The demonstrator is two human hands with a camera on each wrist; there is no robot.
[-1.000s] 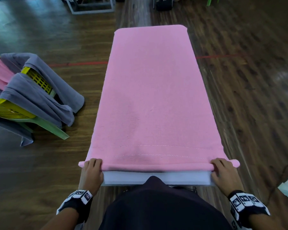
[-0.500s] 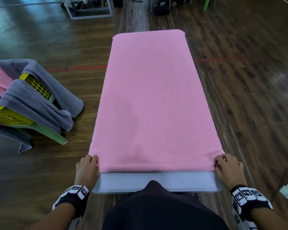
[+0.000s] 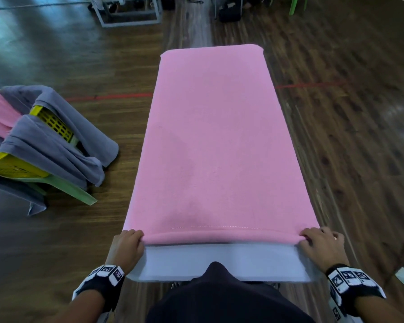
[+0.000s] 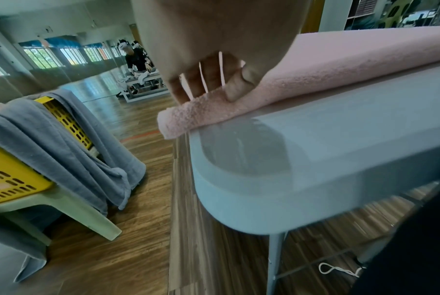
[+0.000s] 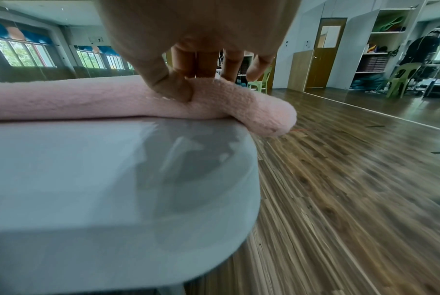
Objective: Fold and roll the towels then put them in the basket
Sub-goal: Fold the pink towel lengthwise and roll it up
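Both hands rolled up the near end of the pink towel.
The pink towel [image 3: 216, 145] lay along the desk [image 3: 219, 262], its near end in a thin roll. The left hand [image 3: 126, 249] gripped the roll at the desk's left edge, the right hand [image 3: 321, 247] at its right edge. The yellow basket [image 3: 12, 165], draped with grey towels [image 3: 54, 145], stood left of the desk.
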